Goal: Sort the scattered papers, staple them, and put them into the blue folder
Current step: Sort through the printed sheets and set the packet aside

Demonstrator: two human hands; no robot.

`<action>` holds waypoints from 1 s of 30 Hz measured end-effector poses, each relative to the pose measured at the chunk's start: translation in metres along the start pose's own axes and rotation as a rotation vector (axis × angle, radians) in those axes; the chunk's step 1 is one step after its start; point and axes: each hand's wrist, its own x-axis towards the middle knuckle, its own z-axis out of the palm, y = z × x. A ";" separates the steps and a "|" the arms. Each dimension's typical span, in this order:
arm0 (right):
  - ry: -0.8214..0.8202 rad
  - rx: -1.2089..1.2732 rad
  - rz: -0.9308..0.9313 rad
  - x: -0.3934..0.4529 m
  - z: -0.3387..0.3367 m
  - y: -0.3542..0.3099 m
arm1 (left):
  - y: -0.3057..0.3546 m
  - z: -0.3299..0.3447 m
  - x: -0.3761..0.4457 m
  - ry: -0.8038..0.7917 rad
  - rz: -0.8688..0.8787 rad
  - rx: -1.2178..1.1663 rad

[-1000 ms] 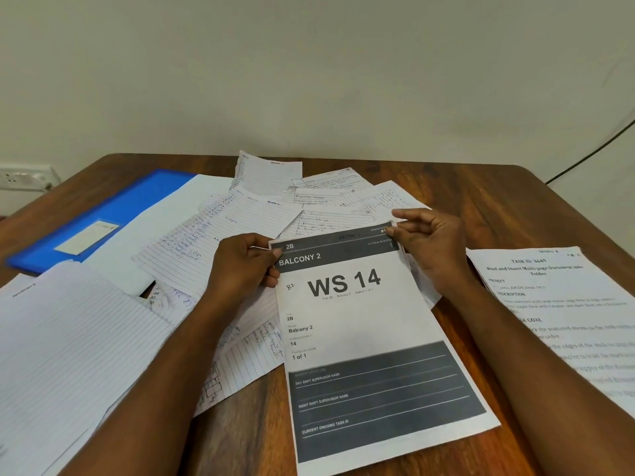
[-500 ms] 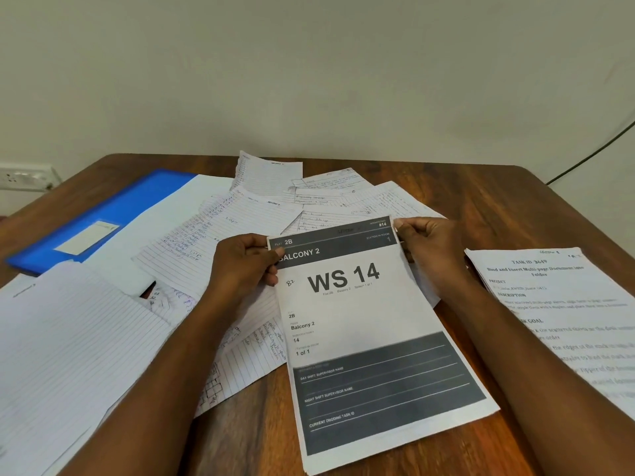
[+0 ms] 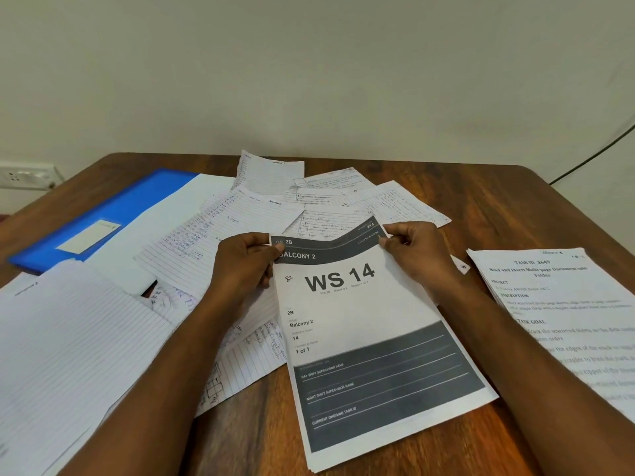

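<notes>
A printed sheet marked "WS 14" (image 3: pixel 360 324) lies in front of me on top of a thin stack. My left hand (image 3: pixel 242 266) pinches its top left corner. My right hand (image 3: pixel 417 255) pinches its top right corner and lifts that edge, so the top bends upward. Several handwritten lined papers (image 3: pixel 220 231) lie scattered behind and to the left. The blue folder (image 3: pixel 113 207) rests at the far left, partly covered by a white sheet. No stapler is in view.
A printed task sheet (image 3: pixel 563 314) lies at the right on the wooden table (image 3: pixel 498 201). Blank lined sheets (image 3: pixel 68 348) cover the near left. A wall socket (image 3: pixel 24 175) sits at the far left, and a dark cable (image 3: pixel 591 158) runs along the wall at the right.
My right hand closed on the sheet's top right corner and raised it, curling the top edge. The left hand stayed pinched on the left corner.
</notes>
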 end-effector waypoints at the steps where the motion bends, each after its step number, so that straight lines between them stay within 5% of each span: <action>1: 0.009 -0.015 -0.006 0.000 0.000 0.000 | -0.001 0.000 0.000 -0.013 0.007 0.013; 11: 0.014 -0.155 -0.033 -0.004 0.003 0.003 | -0.013 -0.007 0.004 -0.104 0.059 0.200; 24: 0.060 -0.046 -0.058 -0.002 -0.010 -0.007 | 0.001 -0.004 -0.003 0.001 -0.009 0.005; 30: 0.041 -0.004 -0.042 -0.006 -0.020 -0.006 | 0.008 -0.008 -0.007 -0.141 0.070 0.034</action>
